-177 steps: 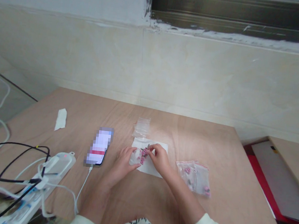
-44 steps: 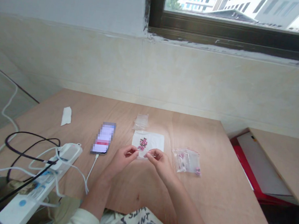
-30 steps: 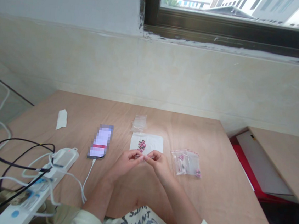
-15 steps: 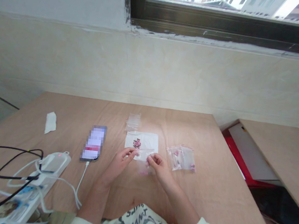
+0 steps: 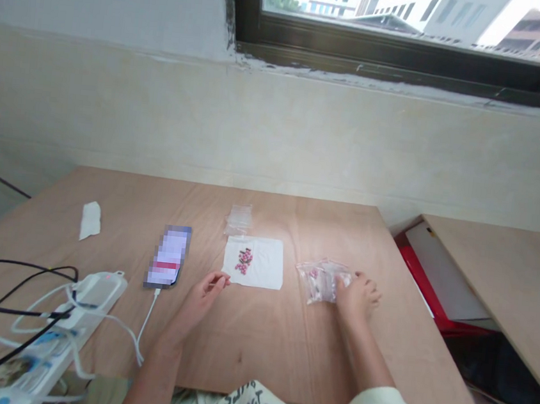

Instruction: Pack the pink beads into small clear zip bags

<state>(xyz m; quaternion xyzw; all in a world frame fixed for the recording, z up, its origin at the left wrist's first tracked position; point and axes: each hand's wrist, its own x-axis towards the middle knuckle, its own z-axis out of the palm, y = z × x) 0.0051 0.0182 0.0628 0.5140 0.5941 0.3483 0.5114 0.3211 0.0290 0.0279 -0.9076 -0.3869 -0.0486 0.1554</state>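
My left hand (image 5: pixel 206 290) is closed in a pinch at the lower left corner of a white paper sheet (image 5: pixel 266 266). Whatever lies between those fingertips, if anything, is too small to make out. A little heap of pink and dark beads (image 5: pixel 244 261) rests on the left half of the sheet. My right hand (image 5: pixel 358 296) lies over the right end of some clear zip bags (image 5: pixel 322 283) with pink pieces inside. Its thumb touches the bags while the other fingers spread away to the right. Behind the paper is a stack of clear plastic bags (image 5: pixel 238 219).
A phone (image 5: pixel 168 257) on a white charging cable lies left of the paper. Farther left are a scrap of white paper (image 5: pixel 90 220) and a white power strip (image 5: pixel 90 302) with tangled cords. A second table (image 5: pixel 508 272) stands to the right, beyond a gap.
My right hand has moved right, from over the paper onto the zip bags. The small bag between both hands has left that spot. My left hand has drawn slightly left and down.
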